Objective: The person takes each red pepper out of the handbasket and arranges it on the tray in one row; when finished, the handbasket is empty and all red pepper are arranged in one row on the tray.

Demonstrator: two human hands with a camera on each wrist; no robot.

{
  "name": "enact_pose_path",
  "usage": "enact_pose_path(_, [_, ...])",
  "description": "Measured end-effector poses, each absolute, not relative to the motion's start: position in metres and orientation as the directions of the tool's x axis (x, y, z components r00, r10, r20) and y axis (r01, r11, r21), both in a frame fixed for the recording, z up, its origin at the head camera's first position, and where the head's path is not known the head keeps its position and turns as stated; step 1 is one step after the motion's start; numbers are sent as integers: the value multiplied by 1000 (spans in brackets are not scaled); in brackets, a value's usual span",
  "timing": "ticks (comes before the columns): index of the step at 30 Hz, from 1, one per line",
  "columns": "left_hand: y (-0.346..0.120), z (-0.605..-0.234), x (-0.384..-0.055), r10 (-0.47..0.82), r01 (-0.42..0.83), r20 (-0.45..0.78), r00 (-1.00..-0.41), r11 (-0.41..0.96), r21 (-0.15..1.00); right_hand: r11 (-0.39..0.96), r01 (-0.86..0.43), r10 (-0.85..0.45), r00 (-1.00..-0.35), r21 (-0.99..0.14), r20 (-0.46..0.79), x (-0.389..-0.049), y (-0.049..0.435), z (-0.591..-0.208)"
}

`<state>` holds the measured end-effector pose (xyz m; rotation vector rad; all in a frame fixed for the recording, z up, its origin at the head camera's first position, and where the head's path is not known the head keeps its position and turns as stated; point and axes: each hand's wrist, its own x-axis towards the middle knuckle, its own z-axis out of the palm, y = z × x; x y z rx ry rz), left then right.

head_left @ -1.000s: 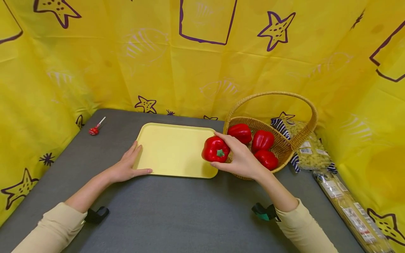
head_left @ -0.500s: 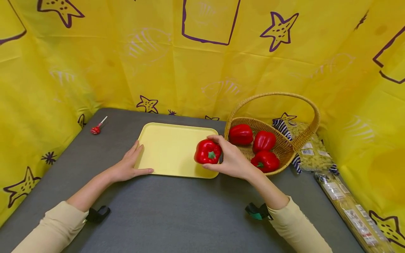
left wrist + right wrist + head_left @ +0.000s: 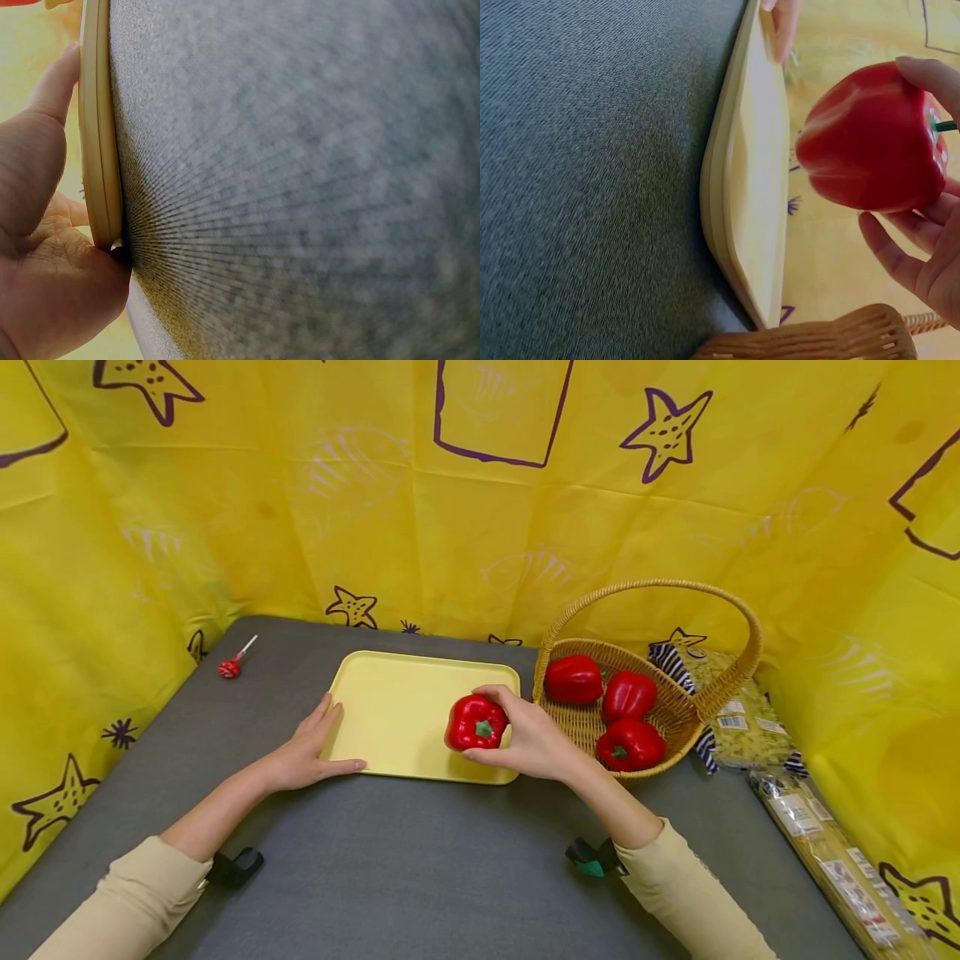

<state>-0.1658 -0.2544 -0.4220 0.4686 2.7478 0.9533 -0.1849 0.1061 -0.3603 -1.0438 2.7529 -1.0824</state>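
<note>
A red bell pepper with a green stem is gripped between the thumb and fingers of my right hand. It hangs over the right half of a pale yellow tray; in the right wrist view the pepper is up off the tray's surface. My left hand rests at the tray's front left corner, thumb along the front rim and the other fingers extended along the left side. The left wrist view has this hand against the tray's edge.
A wicker basket with a tall handle stands right of the tray, holding several red bell peppers. Beyond it lie a striped pasta bag and a long clear pack. A lollipop lies at the far left. Yellow cloth hangs around the table.
My right hand has carried the bell pepper leftward, away from the basket and farther over the tray. My left hand stays at the tray's corner.
</note>
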Motion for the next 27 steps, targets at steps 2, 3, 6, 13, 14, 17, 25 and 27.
enact_pose_path(2, [-254,-422,-166,356,230,-80,-931,744,628,537,-584,-588,-777,-609,227,-186,103,-361])
enact_pose_path(3, [-254,-422,-166,357,230,-81,-931,743,628,535,-586,-589,-775,-608,228,-187,102,-361])
enact_pose_path(6, [-254,-421,-165,355,226,-86,-931,746,627,540,-595,-593,-771,-595,233,-190,97,-362])
enact_pose_path(13, [-254,-420,-166,358,228,-87,-930,745,627,548,-618,-607,-757,-563,241,-195,85,-366])
enact_pose_path(14, [-254,-420,-166,357,227,-88,-930,745,627,550,-619,-608,-757,-561,239,-196,84,-367])
enact_pose_path(17, [-254,-420,-166,355,223,-91,-930,746,628,551,-616,-608,-758,-563,235,-198,78,-369])
enact_pose_path(25, [-254,-420,-166,351,216,-99,-931,749,626,580,-581,-587,-784,-570,203,-203,65,-375])
enact_pose_path(27, [-254,-420,-166,351,216,-99,-931,749,627,583,-570,-579,-792,-579,196,-204,61,-377])
